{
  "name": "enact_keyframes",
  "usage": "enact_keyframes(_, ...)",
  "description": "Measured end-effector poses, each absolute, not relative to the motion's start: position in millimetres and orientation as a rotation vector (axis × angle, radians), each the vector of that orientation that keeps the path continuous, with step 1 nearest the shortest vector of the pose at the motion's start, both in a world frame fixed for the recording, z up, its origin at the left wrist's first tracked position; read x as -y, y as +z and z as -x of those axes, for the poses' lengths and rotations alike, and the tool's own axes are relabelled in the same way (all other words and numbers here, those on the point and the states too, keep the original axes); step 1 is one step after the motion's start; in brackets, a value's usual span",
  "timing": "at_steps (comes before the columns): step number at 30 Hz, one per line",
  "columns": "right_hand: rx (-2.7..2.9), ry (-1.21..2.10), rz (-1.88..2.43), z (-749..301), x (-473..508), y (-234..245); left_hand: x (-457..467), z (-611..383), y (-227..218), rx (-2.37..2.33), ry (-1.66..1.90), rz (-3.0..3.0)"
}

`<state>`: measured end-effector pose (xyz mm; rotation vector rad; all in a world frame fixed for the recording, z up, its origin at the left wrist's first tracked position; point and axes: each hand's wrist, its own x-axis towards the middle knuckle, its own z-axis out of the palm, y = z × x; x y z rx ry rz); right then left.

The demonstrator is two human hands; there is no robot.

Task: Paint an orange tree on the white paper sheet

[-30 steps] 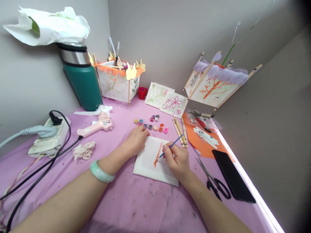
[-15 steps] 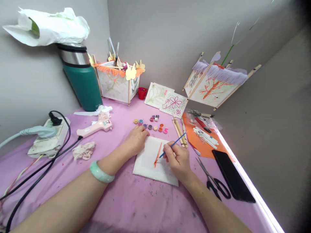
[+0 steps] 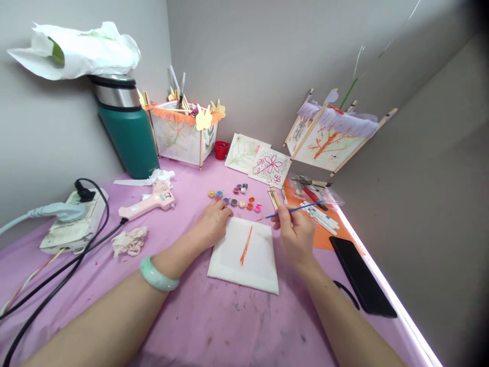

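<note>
A thin blue paintbrush is pinched in my right hand, its tip lifted off the paper and pointing left toward the paint pots. Below it lies a white sheet on what looks like a padded paper towel, bearing one slanted orange painted stroke. My left hand rests at the sheet's upper left edge, fingers lying down with nothing held. Just beyond both hands sit several small paint pots in mixed colours, including an orange one.
To the left are a pink glue gun, crumpled tissue, a power strip and a green bottle. Decorated boxes and painted cards stand behind. Sticks, orange paper and a black phone are right.
My right hand has moved up and right, lifting the brush off the orange stroke and turning it flatter. It now covers part of the sticks and scissors. The left hand stays put.
</note>
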<state>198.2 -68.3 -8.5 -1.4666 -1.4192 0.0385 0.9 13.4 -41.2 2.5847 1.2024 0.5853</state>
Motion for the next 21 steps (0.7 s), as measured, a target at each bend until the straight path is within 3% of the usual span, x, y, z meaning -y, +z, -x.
enact_keyframes(15, 1.668, -0.108, 1.659, -203.0, 1.5, -19.0, -14.5, -0.8, -43.9, -1.196, 0.608, -2.594)
enact_keyframes(21, 1.486, 0.065, 1.543, -203.4, 10.7, -10.7, -13.1, -0.9, -40.5, -1.207, 0.584, -2.587)
